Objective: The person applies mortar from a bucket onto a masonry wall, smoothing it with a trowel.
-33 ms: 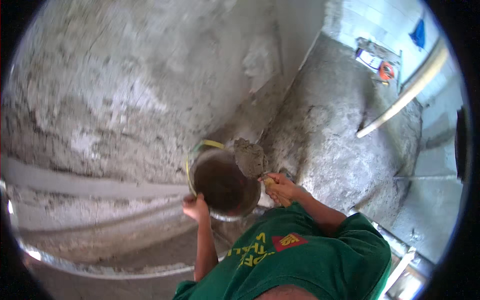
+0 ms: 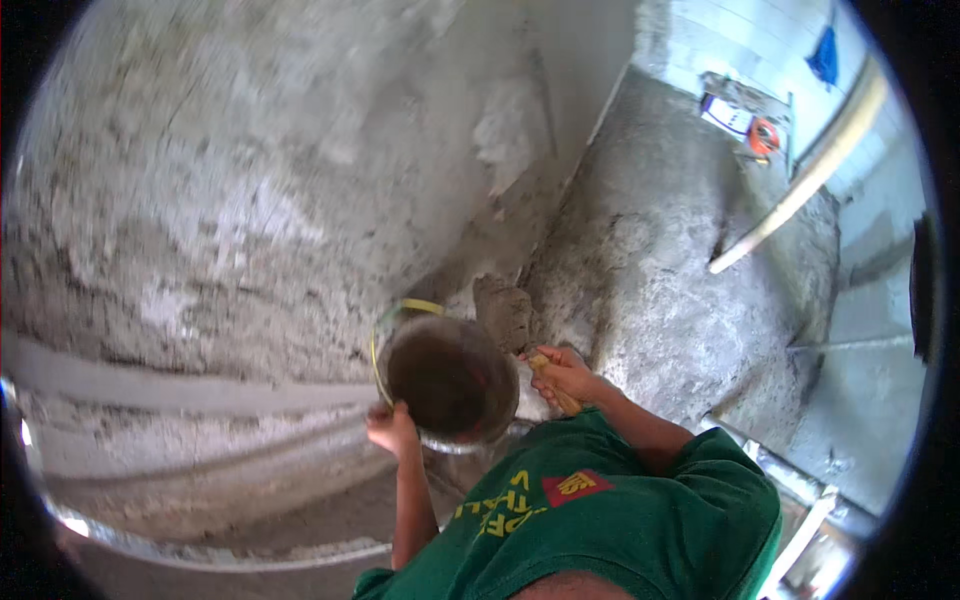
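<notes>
My left hand (image 2: 393,430) is closed at the left side of a round, dark bucket (image 2: 493,365), where its thin yellow handle (image 2: 375,360) comes down. The bucket is tilted so that its shadowed inside shows; how much lies in it I cannot tell. In my right hand (image 2: 567,378) is a trowel (image 2: 572,403) by its tan handle, fingers wrapped round it. Grey mortar (image 2: 503,312) covers the trowel's blade, which is just beyond the bucket's right rim.
A rough grey wall (image 2: 230,200) fills the left and far side. To the right stretches a cement floor (image 2: 660,270) with a pale pole (image 2: 800,190) slanting over it. An orange round thing (image 2: 763,136) and a white-and-purple box or bag (image 2: 727,115) lie far right; a blue cloth-like thing (image 2: 823,58) hangs above.
The trowel with mortar has shifted slightly away from the bucket's rim. The bucket has tipped a little and my left hand sits slightly lower. The whole view has shifted slightly.
</notes>
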{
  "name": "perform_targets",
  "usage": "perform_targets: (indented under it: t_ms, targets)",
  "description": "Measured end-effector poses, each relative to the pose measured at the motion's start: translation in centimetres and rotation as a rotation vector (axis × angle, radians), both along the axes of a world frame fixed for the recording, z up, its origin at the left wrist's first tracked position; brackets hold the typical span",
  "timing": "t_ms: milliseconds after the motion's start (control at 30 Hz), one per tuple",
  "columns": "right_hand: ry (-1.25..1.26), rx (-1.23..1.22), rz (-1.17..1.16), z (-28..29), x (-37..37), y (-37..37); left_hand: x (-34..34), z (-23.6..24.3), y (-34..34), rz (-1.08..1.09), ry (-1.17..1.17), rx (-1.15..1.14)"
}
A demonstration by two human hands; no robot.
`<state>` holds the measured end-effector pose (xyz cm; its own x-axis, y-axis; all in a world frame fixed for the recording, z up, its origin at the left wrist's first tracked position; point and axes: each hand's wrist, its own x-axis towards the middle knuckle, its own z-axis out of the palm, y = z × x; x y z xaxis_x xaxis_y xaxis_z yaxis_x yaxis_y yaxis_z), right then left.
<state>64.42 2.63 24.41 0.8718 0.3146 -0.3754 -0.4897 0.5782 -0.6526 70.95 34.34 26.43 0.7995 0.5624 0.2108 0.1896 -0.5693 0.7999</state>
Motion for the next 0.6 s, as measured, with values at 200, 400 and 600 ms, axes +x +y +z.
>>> perform_targets:
  t_ms: [200,400,600]
  targets:
    - [-0.147,-0.141,-0.689,2.5,5.0,-6.4,-0.9,-3.8,0.8,0.087,0.173,0.064]
    - [-0.182,-0.570,-1.543,3.1,19.9,-9.8,-3.2,-3.1,2.8,0.170,0.163,0.021]
    - [0.075,-0.760,-1.585,3.7,37.5,-11.0,-5.0,-0.7,2.8,0.199,0.223,0.243]
